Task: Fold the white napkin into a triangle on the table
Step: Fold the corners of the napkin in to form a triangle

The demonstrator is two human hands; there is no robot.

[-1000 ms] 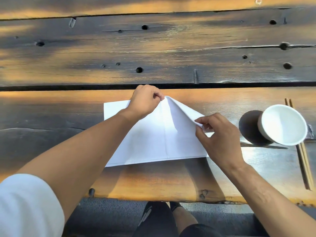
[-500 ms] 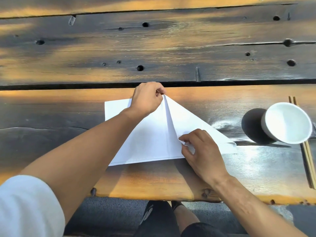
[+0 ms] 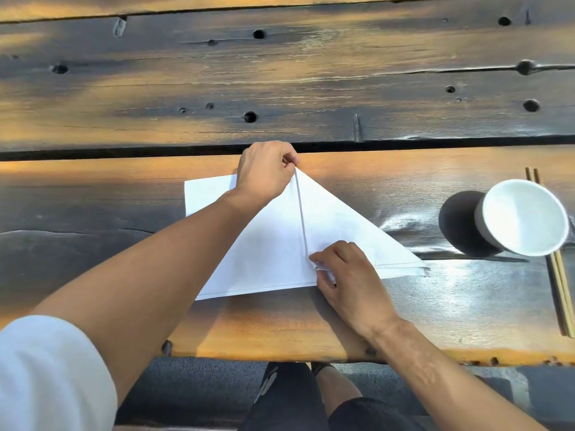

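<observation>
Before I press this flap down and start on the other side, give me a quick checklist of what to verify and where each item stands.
1. Top point pinned: ok. The left hand pinches the apex of the napkin.
2. Right flap brought to the centre line: ok. The right hand holds its corner at the bottom of the centre crease.
3. Flap lying flat: not ok. The corner bunches under the right fingers.
4. Left side folded: not ok. Its top left corner lies unfolded.
5. Bowl and chopsticks clear of the napkin: ok, both lie apart from it.
6. Bottom edges lined up: cannot tell, the right hand covers the joint.
</observation>
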